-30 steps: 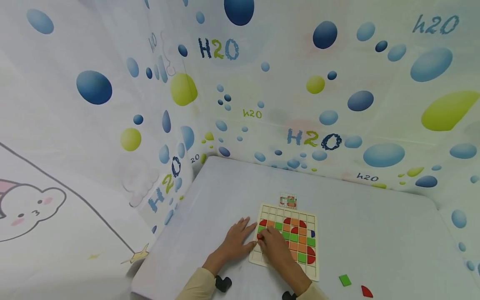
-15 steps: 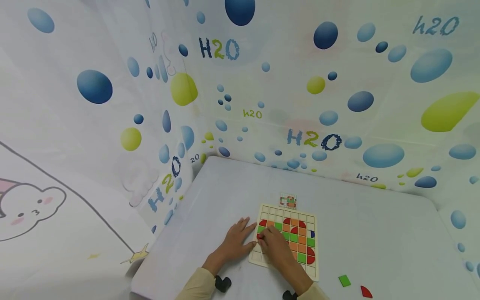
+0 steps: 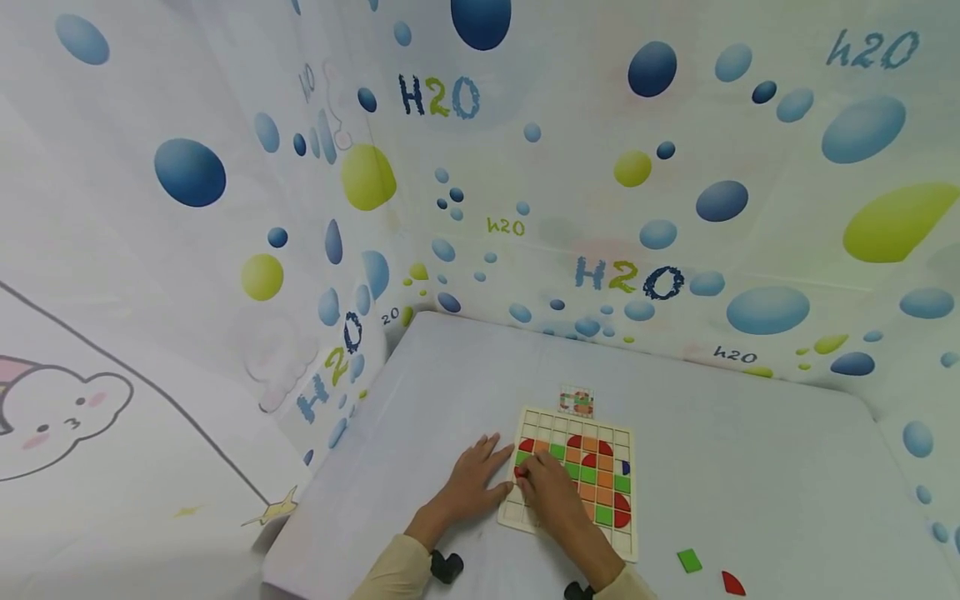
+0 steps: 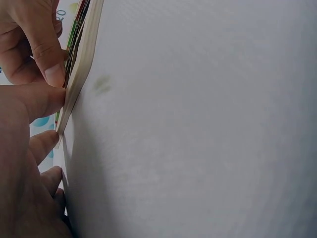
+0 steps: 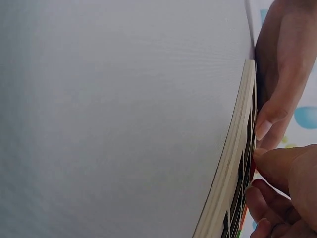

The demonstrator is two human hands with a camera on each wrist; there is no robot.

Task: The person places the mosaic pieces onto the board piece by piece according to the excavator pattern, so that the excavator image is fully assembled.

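Observation:
A wooden grid board lies on the table, partly filled with red, green and orange tiles and a dark blue one. Over its left side, my right hand pinches a small red tile between thumb and fingers. The tile's full outline is hidden by the fingertips. My left hand rests with spread fingers at the board's left edge; in the left wrist view its thumb and index finger touch the board's side. Part of the grid is covered by my right hand and forearm.
Just behind the board lies a small pattern card. A loose green square and a red quarter-circle tile lie to the right on the white table. Printed sheets hang behind and to the left.

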